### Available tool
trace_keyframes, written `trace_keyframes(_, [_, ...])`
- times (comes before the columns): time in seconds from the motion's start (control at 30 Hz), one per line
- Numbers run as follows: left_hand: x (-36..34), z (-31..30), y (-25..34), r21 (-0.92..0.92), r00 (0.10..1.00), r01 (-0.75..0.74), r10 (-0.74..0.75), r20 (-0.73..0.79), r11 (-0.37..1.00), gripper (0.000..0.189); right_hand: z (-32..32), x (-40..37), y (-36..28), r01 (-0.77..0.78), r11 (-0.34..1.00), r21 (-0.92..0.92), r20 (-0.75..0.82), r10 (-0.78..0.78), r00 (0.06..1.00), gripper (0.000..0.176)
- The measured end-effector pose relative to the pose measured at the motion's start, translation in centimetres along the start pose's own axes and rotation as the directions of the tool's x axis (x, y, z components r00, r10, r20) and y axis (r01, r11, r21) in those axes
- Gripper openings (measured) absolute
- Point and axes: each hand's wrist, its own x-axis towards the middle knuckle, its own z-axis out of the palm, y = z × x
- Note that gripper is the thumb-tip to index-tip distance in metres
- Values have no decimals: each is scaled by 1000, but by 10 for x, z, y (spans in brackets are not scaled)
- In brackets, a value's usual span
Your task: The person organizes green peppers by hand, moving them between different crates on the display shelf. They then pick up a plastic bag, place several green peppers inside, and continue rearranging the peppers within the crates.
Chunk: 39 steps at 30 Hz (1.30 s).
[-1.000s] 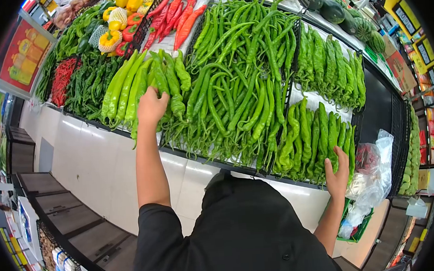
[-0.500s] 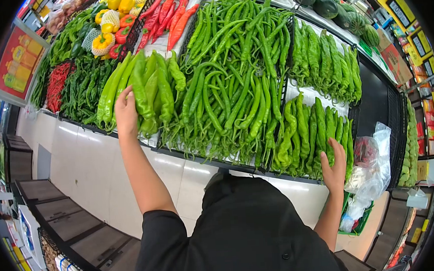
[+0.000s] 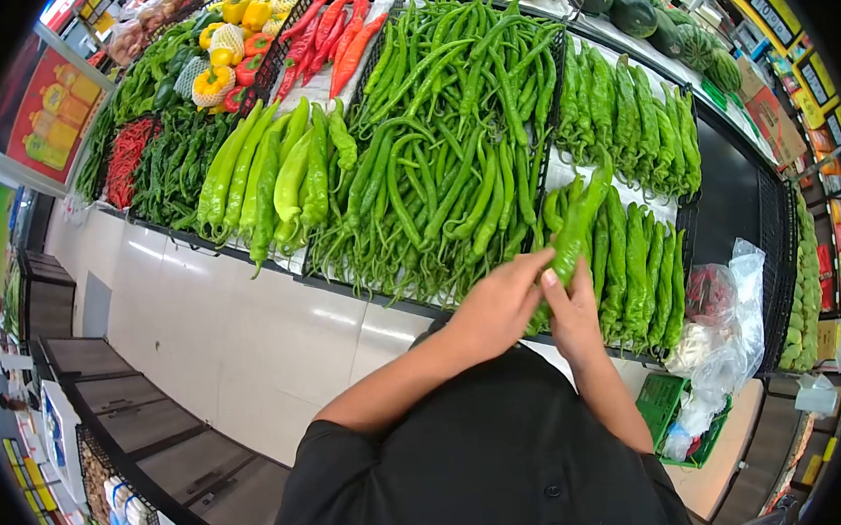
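Note:
A long, thick green pepper (image 3: 583, 216) is raised, tilted, over the front right group of wrinkled green peppers (image 3: 641, 273). Around its lower end closes my right hand (image 3: 575, 320), thumb toward me. My left hand (image 3: 502, 304) meets it from the left, fingers bent against the same end; some fingertips are hidden. Left of my hands lies a wide heap of thin green chili peppers (image 3: 435, 180). Farther left are paler, large green peppers (image 3: 263, 171).
More wrinkled peppers (image 3: 628, 105) lie behind. Red peppers (image 3: 330, 39), yellow bell peppers (image 3: 214, 83) and small red chilies (image 3: 128, 157) fill the far left. Plastic bags (image 3: 724, 340) hang at the right by a green crate (image 3: 662, 402). Tiled floor (image 3: 221, 313) shows below the stand.
My left hand has left the pale peppers and swung right to my right hand. My right hand has moved left and inward. A green pepper is now lifted between them.

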Motion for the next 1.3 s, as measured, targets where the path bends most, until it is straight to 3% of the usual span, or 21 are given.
trace_keyframes(0.07, [2,-12,7,19,989,56,-58,136,998,36,-5,-1,3,-20,998,60,-102,26,994,44])
trace_keyframes(0.1, [3,-26,1,110,998,64,-67,22,992,31,-5,-4,-10,-114,979,172,-52,124,991,32])
trace_keyframes(0.17, [11,-76,-21,217,966,108,-50,-254,970,18,-16,-8,-13,-124,981,151,-57,134,989,30])
trace_keyframes(0.2, [16,-110,-22,216,902,257,-154,-404,942,19,-22,-10,-13,-125,982,144,-66,136,988,29])
trace_keyframes(0.23, [18,-146,-44,373,832,373,-128,-540,850,23,-30,-11,-13,-120,982,149,-94,135,986,30])
trace_keyframes(0.27, [17,-187,-63,490,812,414,-67,-579,767,26,-38,-12,-13,-86,984,157,-117,105,988,30])
trace_keyframes(0.3, [11,-220,-90,493,769,468,-63,-637,734,27,-49,-13,-16,-70,987,142,-152,91,984,31])
trace_keyframes(0.33, [-1,-259,-132,574,794,516,-104,-599,635,28,-59,-15,-20,-51,991,124,-197,75,978,31])
trace_keyframes(0.37, [-18,-294,-178,682,835,479,-47,-548,553,33,-70,-17,-27,-17,998,56,-258,31,966,32])
trace_keyframes(0.43, [-30,-321,-207,617,766,615,-188,-615,491,44,-106,-22,-38,45,997,-67,-297,-63,953,32])
trace_keyframes(0.47, [-23,-317,-193,605,734,673,-282,-618,425,44,-130,-29,-44,55,988,-141,-335,-100,937,32])
trace_keyframes(0.57, [-39,-362,-255,707,827,540,-132,-547,457,42,-182,-41,-57,40,951,-307,-527,-205,825,30])
trace_keyframes(0.73, [0,-303,-196,738,843,514,-97,-530,437,36,-237,-52,-45,-110,913,-392,-652,-192,733,26])
trace_keyframes(0.8, [14,-286,-185,681,844,497,-120,-522,537,35,-245,-49,-29,-130,922,-365,-680,-169,713,27])
trace_keyframes(0.93, [33,-256,-173,640,876,403,-74,-476,654,32,-247,-37,-9,-137,906,-402,-593,-143,793,42])
trace_keyframes(0.97, [35,-251,-169,637,879,417,-110,-464,649,32,-246,-35,-12,-191,909,-371,-555,-52,831,52])
trace_keyframes(1.07, [36,-245,-162,625,885,432,-172,-433,650,33,-260,-21,28,-187,794,-578,-508,-171,844,60])
trace_keyframes(1.1, [33,-244,-164,620,890,417,-162,-426,665,34,-248,-24,16,-276,727,-629,-514,-123,849,60])
trace_keyframes(1.2, [23,-245,-163,621,892,412,-154,-426,667,34,-254,-26,32,-229,591,-773,-350,-97,932,63])
trace_keyframes(1.3, [12,-241,-152,604,878,437,-168,-449,667,34,-255,-34,33,-240,548,-801,-318,-50,947,63])
